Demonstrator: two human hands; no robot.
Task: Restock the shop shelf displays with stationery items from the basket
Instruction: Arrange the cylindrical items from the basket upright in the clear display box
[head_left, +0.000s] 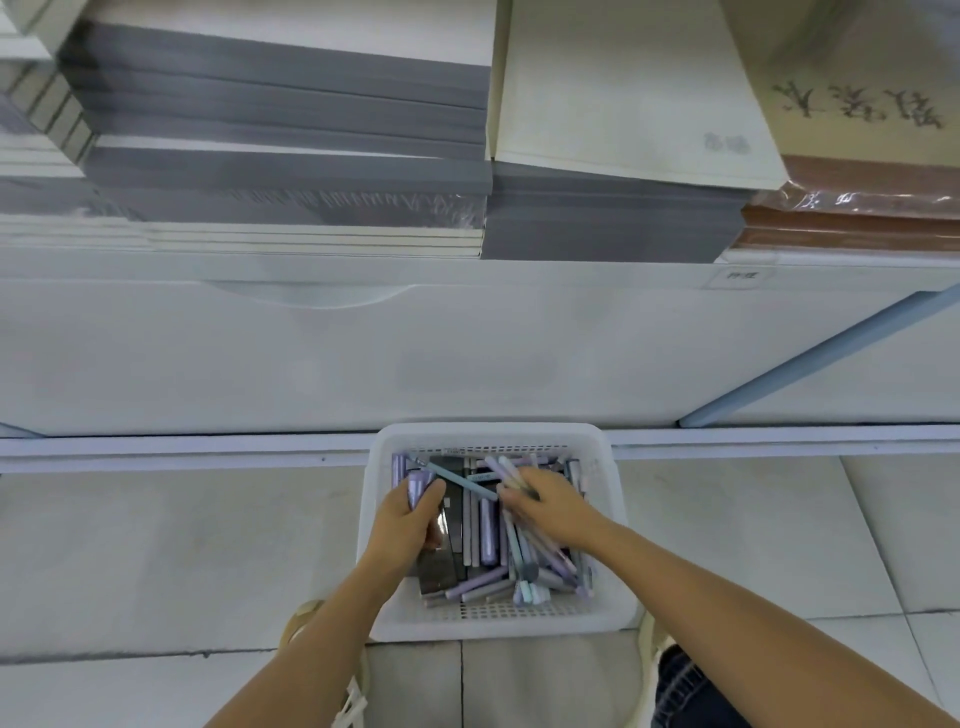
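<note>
Plainly, a pack (418, 486) is gripped by the left hand (410, 519) and pens (506, 473), long axes toward 11 o'clock, are pinched by the right hand (545, 506), both inside the basket (493, 631); the shelf (519, 270) lies at 12 o'clock.

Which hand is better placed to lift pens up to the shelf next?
Probably the right hand: it grips several pens in the basket, while the left hand grips only one purple pack.
</note>
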